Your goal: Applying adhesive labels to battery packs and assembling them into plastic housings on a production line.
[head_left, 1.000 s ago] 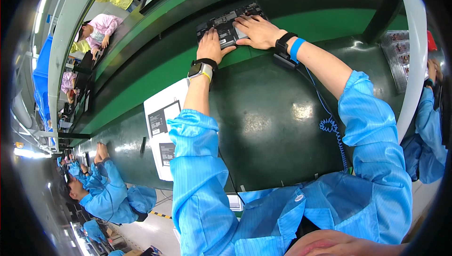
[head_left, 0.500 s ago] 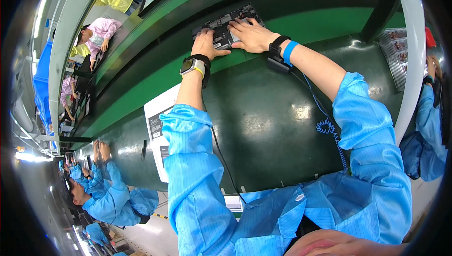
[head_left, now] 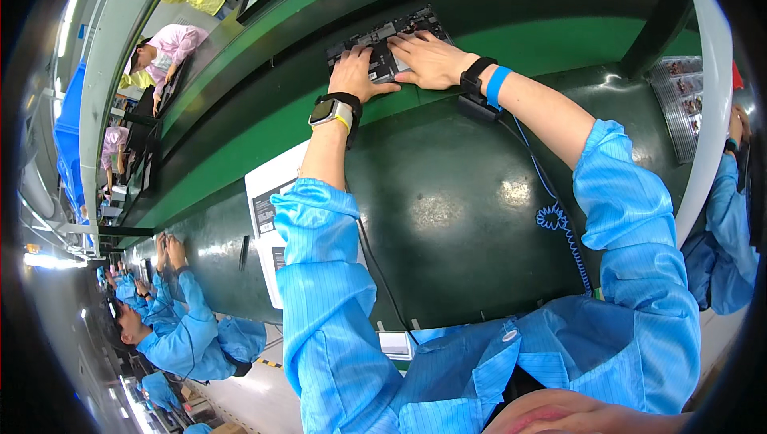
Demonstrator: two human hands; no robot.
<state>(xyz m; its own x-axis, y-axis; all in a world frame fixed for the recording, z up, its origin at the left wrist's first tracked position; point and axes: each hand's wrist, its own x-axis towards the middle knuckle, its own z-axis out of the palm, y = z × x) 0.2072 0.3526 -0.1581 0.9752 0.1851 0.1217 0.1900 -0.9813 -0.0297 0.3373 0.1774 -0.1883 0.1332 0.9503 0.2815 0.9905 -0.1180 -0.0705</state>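
Flat dark circuit board [head_left: 382, 39], components exposed

A long dark-green workbench [head_left: 447, 218] is seen running diagonally across the frame, with a green conveyor strip [head_left: 264, 126] alongside; bright ceiling light [head_left: 44, 260] is caught at the left edge.

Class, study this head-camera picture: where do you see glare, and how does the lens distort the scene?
Head view: overhead light glares in pale patches on the dark bench; the fisheye bends the green belt into an arc; corners go black; both hands, left and right, look sharp.
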